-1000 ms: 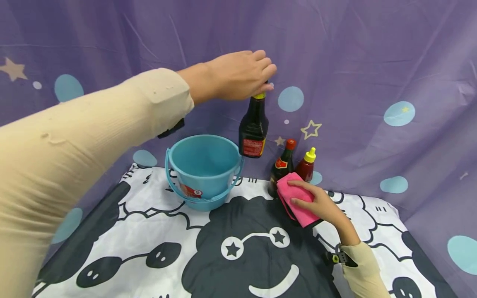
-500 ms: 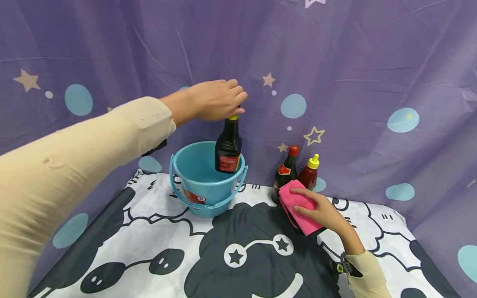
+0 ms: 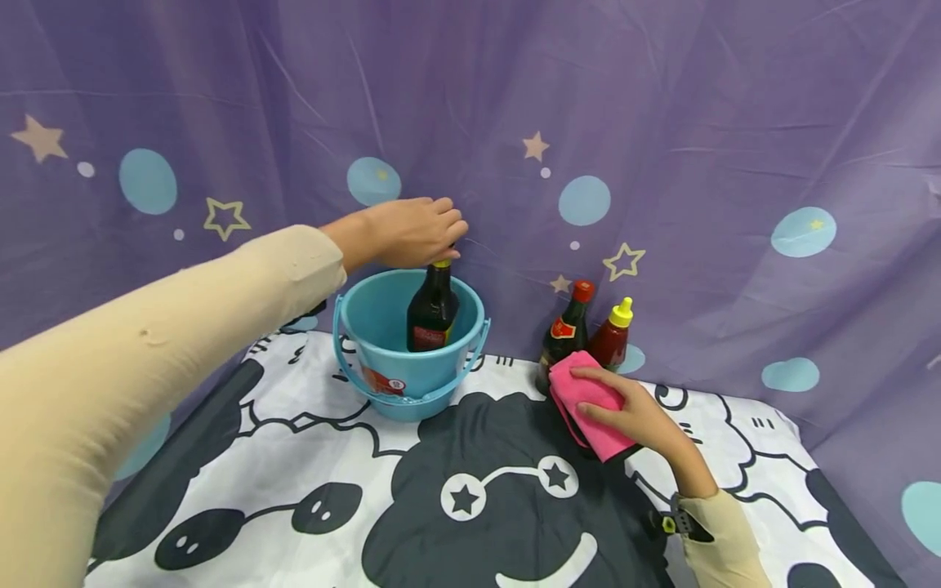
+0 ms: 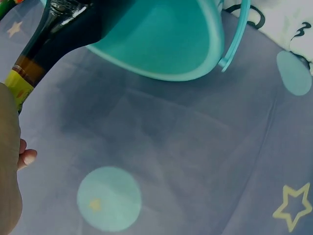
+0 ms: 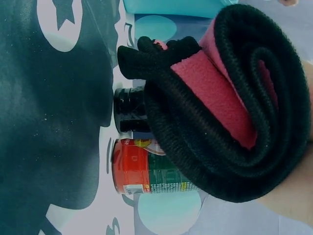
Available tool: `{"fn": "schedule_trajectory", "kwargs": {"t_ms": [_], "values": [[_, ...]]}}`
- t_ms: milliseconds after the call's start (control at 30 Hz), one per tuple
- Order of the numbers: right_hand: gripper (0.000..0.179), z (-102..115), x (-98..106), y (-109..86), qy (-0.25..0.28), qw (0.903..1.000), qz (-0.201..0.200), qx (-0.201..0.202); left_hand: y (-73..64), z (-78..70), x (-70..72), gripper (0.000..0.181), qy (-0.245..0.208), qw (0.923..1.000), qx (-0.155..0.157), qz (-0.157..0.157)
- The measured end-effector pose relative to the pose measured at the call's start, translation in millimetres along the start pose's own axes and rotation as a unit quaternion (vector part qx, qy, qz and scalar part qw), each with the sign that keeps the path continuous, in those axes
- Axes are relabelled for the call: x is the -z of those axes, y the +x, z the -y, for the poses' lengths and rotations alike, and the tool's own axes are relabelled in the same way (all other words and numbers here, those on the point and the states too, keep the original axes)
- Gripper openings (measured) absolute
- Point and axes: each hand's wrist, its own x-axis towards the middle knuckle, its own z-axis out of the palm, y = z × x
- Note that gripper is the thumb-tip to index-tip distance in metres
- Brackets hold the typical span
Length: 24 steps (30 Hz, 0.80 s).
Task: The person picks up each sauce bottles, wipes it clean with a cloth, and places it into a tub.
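Observation:
My left hand (image 3: 412, 233) grips a dark sauce bottle (image 3: 432, 306) by its yellow-banded top. The bottle hangs upright, its lower part inside the mouth of a light blue bucket (image 3: 412, 371). In the left wrist view the bottle's neck (image 4: 34, 63) slants beside the bucket rim (image 4: 161, 76); little of the hand shows there. On the right, my right hand (image 3: 635, 408) holds a folded pink cloth (image 3: 588, 400), thumb apart from the fingers. Black edging (image 5: 205, 161) runs round the cloth's folds in the right wrist view.
Behind the cloth stand a red-capped dark bottle (image 3: 564, 331) and a red sauce bottle (image 3: 612, 339) with a yellow nozzle cap. The bucket's handle (image 3: 470, 367) hangs down its front. A purple curtain (image 3: 698, 204) backs the patterned table cover (image 3: 309, 457).
My left hand has carried the dark sauce bottle left and down, from beside the bucket into its mouth. My right hand and the cloth have stayed nearly in place.

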Motion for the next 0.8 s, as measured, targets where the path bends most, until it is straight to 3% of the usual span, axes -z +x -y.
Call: {"fn": "schedule_trajectory", "kwargs": {"t_ms": [300, 800], "values": [[0.055, 2.1, 0.8, -0.4, 0.002, 0.9999, 0.003, -0.010, 3.2, -3.6, -26.1, 0.035, -0.028, 0.9981, 0.004, 0.055], [0.055, 5.0, -0.1, -5.1, 0.011, 0.9998, 0.006, -0.018, 0.7, -7.6, -71.4, 0.027, -0.044, 0.9960, -0.015, 0.077]]}}
